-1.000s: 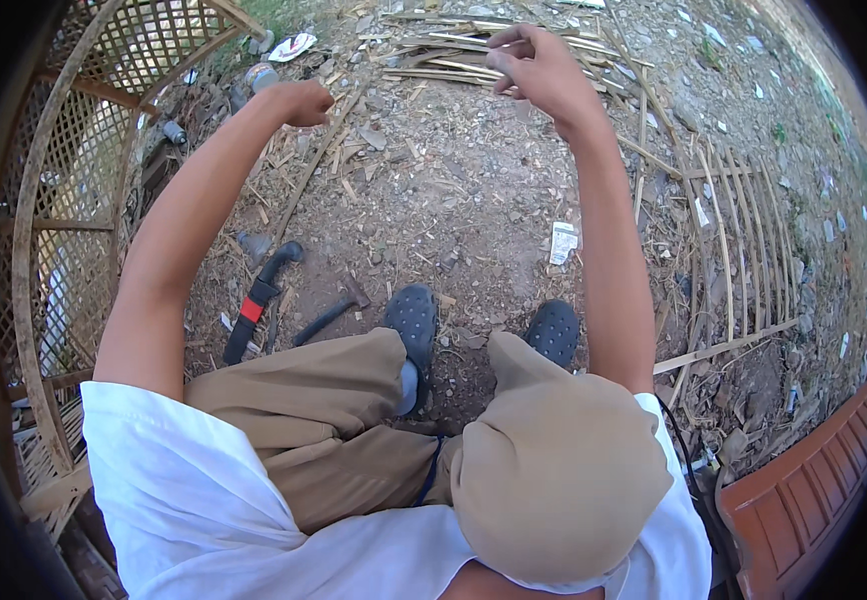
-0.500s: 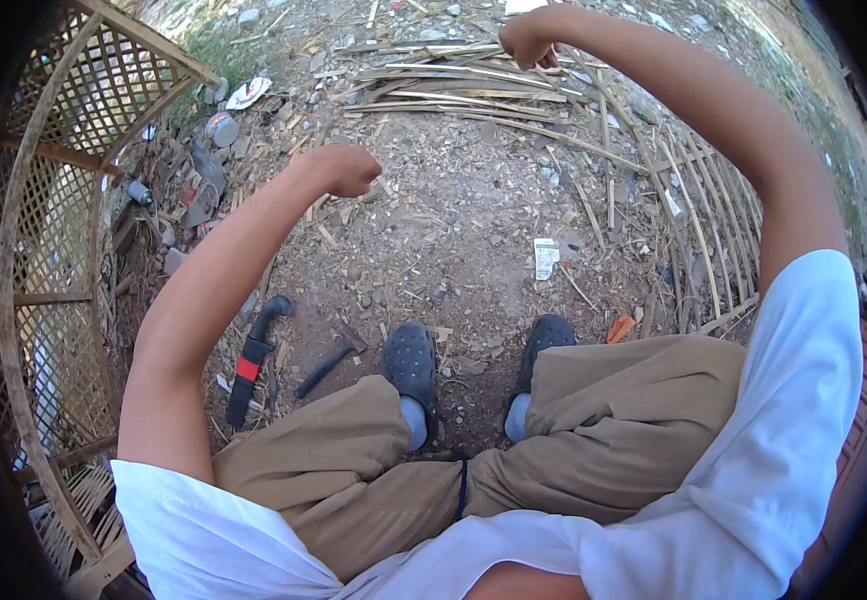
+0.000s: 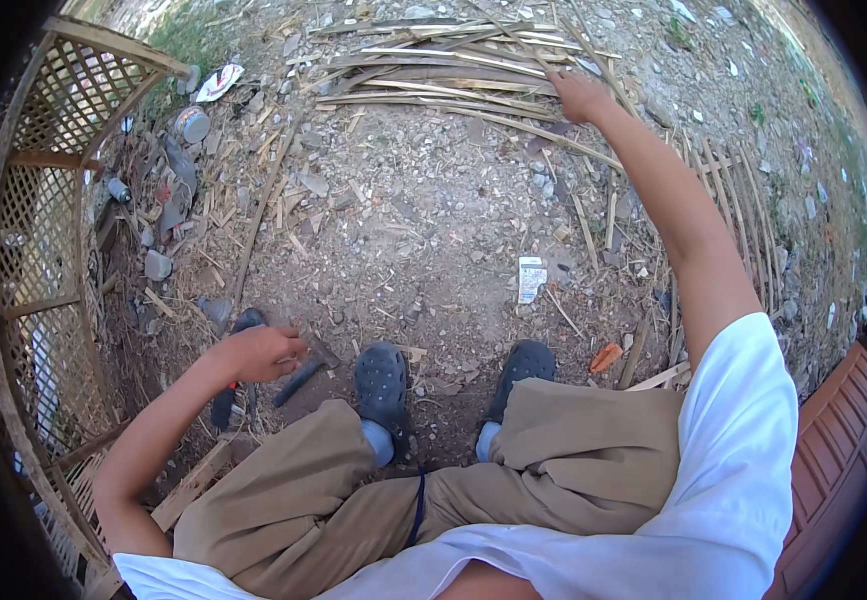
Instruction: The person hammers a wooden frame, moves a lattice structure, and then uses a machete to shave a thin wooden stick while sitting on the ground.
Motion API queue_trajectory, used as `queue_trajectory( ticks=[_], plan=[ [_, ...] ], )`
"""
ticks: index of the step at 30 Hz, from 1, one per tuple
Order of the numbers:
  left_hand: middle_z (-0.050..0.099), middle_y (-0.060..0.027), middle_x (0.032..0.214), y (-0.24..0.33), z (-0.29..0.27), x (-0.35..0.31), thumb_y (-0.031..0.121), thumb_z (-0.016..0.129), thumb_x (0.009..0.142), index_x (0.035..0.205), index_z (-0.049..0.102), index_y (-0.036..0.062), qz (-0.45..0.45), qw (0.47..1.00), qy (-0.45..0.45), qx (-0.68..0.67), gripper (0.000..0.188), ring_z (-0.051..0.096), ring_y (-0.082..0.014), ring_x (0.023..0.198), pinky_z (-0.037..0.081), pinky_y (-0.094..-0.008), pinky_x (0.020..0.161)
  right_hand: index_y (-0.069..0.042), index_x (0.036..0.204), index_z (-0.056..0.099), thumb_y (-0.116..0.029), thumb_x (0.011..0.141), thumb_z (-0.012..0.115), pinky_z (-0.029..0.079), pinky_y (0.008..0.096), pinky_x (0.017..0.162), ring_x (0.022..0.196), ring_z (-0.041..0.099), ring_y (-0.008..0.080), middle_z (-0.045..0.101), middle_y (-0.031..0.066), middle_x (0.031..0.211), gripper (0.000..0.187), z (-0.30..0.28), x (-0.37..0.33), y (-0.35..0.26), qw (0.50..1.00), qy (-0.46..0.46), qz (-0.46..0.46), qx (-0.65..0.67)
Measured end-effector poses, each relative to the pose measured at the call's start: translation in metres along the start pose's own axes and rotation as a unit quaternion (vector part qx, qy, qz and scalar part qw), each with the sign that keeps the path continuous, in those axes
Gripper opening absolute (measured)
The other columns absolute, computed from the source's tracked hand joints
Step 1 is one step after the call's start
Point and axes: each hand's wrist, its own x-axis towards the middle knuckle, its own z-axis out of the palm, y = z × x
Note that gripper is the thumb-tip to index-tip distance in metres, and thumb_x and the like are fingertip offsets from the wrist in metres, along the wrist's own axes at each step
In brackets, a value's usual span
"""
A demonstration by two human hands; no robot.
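Observation:
My right hand (image 3: 582, 97) reaches far forward to a pile of thin split bamboo strips (image 3: 424, 92) on the ground. Its fingers are closed at the pile's right end on a bamboo strip, though the grip is partly hidden. My left hand (image 3: 262, 353) is low on the left, palm down, with fingers loosely bent and slightly apart; nothing shows in them. It hovers over a black tool or sheath (image 3: 222, 408) with a red band, covering most of it. Beside that hand lies a hammer (image 3: 304, 378) with a dark handle, close to my left shoe (image 3: 381, 388).
A wooden lattice panel (image 3: 39, 310) stands along the left. More strips form a slatted piece (image 3: 739, 215) at the right. A white printed paper (image 3: 532, 280), an orange scrap (image 3: 606, 357) and a plastic tub (image 3: 192, 124) lie on littered dirt. A reddish-brown panel (image 3: 839, 450) stands at the lower right.
My left hand has come down and back toward the black tool and hammer. My right hand has shifted down onto the strips' right end. The view has tilted slightly.

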Motion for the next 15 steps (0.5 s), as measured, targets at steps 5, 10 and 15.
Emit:
queue_trajectory(
  ticks=[5,10,15],
  plan=[
    [0.066,-0.0196,0.112,0.016,0.035,0.016,0.018,0.066,0.098,0.117,0.066,0.0019,-0.013,0.997,0.067,-0.025,0.025,0.067,-0.0425,0.111,0.055,-0.0533,0.094,-0.016,0.156,0.050,-0.014,0.099,0.066,0.028,0.0805,0.118,0.153,0.041,0.0429,0.043,0.0157,0.164,0.059,0.021,-0.002,-0.026,0.996,-0.015,0.081,-0.040],
    [0.065,-0.0192,0.113,0.030,0.042,0.009,0.016,0.066,0.097,0.117,0.065,0.0027,0.025,0.991,-0.002,-0.130,0.024,0.066,-0.0420,0.112,0.055,-0.0524,0.095,-0.012,0.141,0.063,-0.015,0.100,0.065,0.030,0.0787,0.117,0.149,0.046,0.0401,0.051,0.0163,0.154,0.042,0.020,-0.003,-0.039,0.998,0.005,0.056,0.018],
    [0.065,-0.0185,0.113,0.033,0.035,0.013,0.017,0.064,0.099,0.117,0.064,0.0035,-0.012,0.996,0.057,-0.063,0.022,0.066,-0.0414,0.112,0.054,-0.0523,0.095,-0.008,0.122,0.073,-0.021,0.100,0.066,0.037,0.0757,0.113,0.140,0.057,0.0358,0.062,0.0155,0.140,0.026,0.016,-0.003,-0.037,0.996,0.080,-0.026,-0.008]
  ],
)
